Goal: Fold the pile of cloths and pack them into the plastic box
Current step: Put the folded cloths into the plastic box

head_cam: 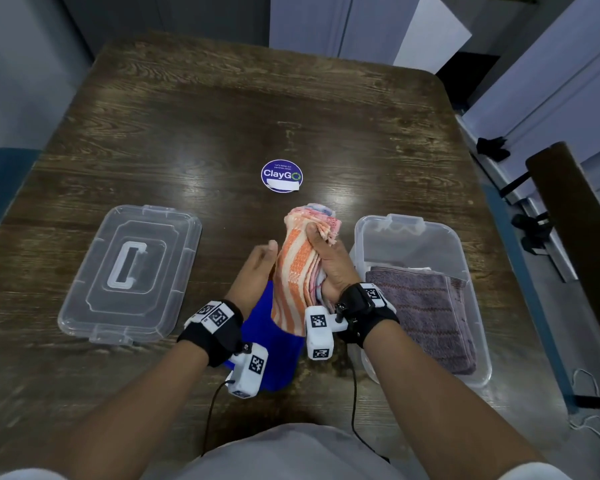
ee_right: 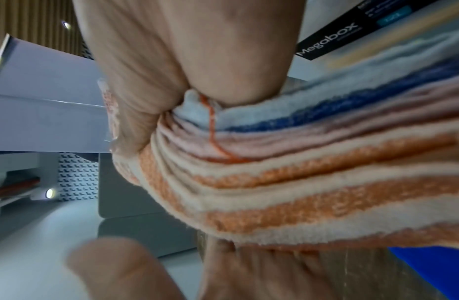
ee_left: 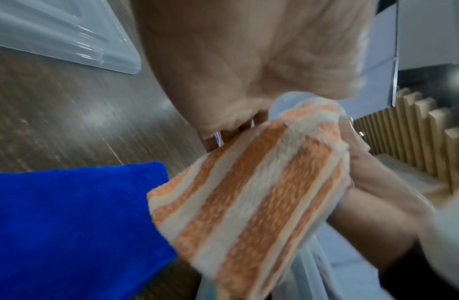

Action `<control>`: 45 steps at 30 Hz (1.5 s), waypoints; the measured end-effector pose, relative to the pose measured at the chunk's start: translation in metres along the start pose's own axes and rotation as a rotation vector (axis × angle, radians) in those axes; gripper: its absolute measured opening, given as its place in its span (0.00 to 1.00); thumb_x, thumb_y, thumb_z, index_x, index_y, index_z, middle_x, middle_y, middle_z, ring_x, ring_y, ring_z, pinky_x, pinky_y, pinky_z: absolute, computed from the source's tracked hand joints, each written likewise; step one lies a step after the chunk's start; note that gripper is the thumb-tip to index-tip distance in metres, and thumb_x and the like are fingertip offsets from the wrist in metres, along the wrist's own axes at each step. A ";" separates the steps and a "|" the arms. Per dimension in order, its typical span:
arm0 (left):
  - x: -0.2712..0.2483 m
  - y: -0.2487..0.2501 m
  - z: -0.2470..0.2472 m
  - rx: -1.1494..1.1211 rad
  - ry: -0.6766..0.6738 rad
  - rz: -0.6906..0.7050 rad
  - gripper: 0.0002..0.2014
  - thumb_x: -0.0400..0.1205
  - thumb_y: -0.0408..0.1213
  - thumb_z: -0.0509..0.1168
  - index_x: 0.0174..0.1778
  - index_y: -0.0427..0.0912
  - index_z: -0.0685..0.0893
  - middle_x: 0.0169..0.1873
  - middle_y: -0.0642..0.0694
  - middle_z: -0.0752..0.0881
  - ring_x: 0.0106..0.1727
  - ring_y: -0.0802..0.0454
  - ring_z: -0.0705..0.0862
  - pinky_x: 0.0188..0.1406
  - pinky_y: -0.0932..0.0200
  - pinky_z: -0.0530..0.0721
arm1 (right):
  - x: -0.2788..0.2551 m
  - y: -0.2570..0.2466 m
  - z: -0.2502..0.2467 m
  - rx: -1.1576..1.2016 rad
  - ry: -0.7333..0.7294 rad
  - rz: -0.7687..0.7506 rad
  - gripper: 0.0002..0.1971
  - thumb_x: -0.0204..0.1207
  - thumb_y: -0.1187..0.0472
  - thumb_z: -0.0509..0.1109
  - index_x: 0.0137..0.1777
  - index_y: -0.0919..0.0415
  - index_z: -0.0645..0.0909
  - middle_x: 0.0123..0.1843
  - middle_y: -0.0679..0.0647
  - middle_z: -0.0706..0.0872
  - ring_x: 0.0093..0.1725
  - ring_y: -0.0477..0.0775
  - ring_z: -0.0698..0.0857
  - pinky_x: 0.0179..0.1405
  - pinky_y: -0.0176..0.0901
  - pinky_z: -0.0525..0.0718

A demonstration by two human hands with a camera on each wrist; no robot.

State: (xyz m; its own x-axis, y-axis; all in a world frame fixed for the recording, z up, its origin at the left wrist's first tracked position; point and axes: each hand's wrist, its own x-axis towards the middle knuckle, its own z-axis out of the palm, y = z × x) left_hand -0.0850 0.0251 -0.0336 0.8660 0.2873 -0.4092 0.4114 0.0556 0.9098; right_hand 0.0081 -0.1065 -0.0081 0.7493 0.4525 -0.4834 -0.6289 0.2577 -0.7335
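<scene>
My right hand (head_cam: 329, 261) grips a stack of folded cloths (head_cam: 302, 268) and holds it on edge above the table, an orange-and-white striped cloth outermost. In the right wrist view the stack (ee_right: 313, 182) shows pink, blue and pale layers pinched under the thumb. My left hand (head_cam: 257, 268) lies flat and open against the stack's left side. A folded blue cloth (head_cam: 274, 348) lies on the table under both hands. The clear plastic box (head_cam: 465, 258) stands at the right with a folded grey-purple towel (head_cam: 426, 306) in it.
The box's clear lid (head_cam: 129, 271) lies flat at the left. A round blue sticker (head_cam: 281, 176) sits mid-table on the dark wooden table (head_cam: 187, 133). A dark chair back (head_cam: 575, 220) stands past the right edge.
</scene>
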 end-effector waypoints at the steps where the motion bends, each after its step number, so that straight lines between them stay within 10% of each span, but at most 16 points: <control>1: -0.005 0.005 0.003 -0.072 -0.105 0.014 0.34 0.79 0.72 0.58 0.71 0.51 0.76 0.62 0.50 0.87 0.63 0.53 0.87 0.67 0.45 0.83 | 0.000 -0.003 0.000 0.008 0.016 -0.026 0.41 0.67 0.50 0.84 0.78 0.65 0.74 0.65 0.69 0.87 0.60 0.66 0.89 0.56 0.60 0.89; 7: -0.009 0.005 0.035 -0.038 -0.312 0.128 0.41 0.74 0.41 0.81 0.82 0.46 0.69 0.68 0.49 0.86 0.69 0.55 0.84 0.72 0.48 0.82 | -0.010 -0.031 0.010 0.043 -0.025 -0.054 0.24 0.81 0.54 0.71 0.75 0.64 0.77 0.58 0.62 0.91 0.56 0.61 0.91 0.55 0.56 0.91; 18: 0.006 0.040 0.053 0.021 -0.172 0.217 0.26 0.75 0.20 0.73 0.68 0.44 0.82 0.58 0.50 0.90 0.60 0.57 0.88 0.67 0.47 0.84 | -0.030 -0.068 -0.014 0.356 -0.159 -0.072 0.29 0.80 0.44 0.64 0.73 0.65 0.78 0.60 0.62 0.89 0.58 0.59 0.90 0.59 0.58 0.89; 22: 0.002 0.050 0.068 0.006 -0.221 0.254 0.32 0.75 0.23 0.76 0.74 0.43 0.77 0.62 0.50 0.88 0.63 0.58 0.86 0.64 0.57 0.83 | -0.032 -0.076 -0.025 0.380 -0.204 -0.123 0.30 0.83 0.43 0.62 0.74 0.65 0.77 0.66 0.64 0.85 0.63 0.60 0.87 0.68 0.59 0.84; 28: 0.010 0.079 0.094 0.141 -0.238 0.361 0.32 0.67 0.35 0.80 0.68 0.45 0.78 0.59 0.47 0.88 0.61 0.50 0.87 0.61 0.54 0.85 | -0.032 -0.106 -0.058 0.360 -0.170 -0.165 0.30 0.83 0.40 0.57 0.69 0.66 0.79 0.56 0.61 0.91 0.55 0.58 0.91 0.57 0.57 0.90; 31: 0.020 0.106 0.100 0.482 -0.237 0.410 0.26 0.68 0.37 0.79 0.58 0.53 0.75 0.50 0.52 0.87 0.54 0.49 0.87 0.47 0.61 0.82 | -0.032 -0.129 -0.087 0.218 -0.098 -0.251 0.28 0.80 0.45 0.64 0.70 0.67 0.79 0.59 0.61 0.90 0.60 0.58 0.89 0.58 0.57 0.88; 39: 0.064 0.152 0.149 1.006 -0.226 0.516 0.28 0.71 0.38 0.76 0.68 0.47 0.78 0.58 0.44 0.88 0.56 0.41 0.86 0.50 0.51 0.83 | -0.027 -0.198 -0.184 -0.291 -0.052 -0.267 0.36 0.73 0.69 0.78 0.80 0.67 0.68 0.71 0.66 0.81 0.71 0.67 0.81 0.65 0.62 0.85; 42: 0.079 0.152 0.164 1.180 -0.248 0.499 0.25 0.73 0.40 0.76 0.66 0.48 0.80 0.56 0.43 0.88 0.56 0.39 0.86 0.53 0.45 0.85 | -0.027 -0.212 -0.210 -0.992 0.094 -0.269 0.58 0.59 0.57 0.90 0.85 0.49 0.57 0.77 0.59 0.73 0.77 0.62 0.75 0.66 0.58 0.84; 45: 0.088 0.145 0.176 1.314 -0.266 0.481 0.23 0.74 0.43 0.76 0.64 0.49 0.80 0.54 0.44 0.88 0.53 0.39 0.87 0.53 0.41 0.86 | -0.014 -0.204 -0.216 -1.654 -0.097 -0.327 0.66 0.50 0.34 0.88 0.86 0.40 0.51 0.86 0.55 0.57 0.84 0.63 0.61 0.82 0.70 0.61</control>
State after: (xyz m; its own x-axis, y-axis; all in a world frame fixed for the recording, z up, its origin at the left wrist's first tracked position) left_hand 0.1011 -0.1093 0.0497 0.9609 -0.1701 -0.2183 -0.1006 -0.9496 0.2969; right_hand 0.1710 -0.3496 0.0456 0.7409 0.6280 -0.2379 0.4619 -0.7337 -0.4983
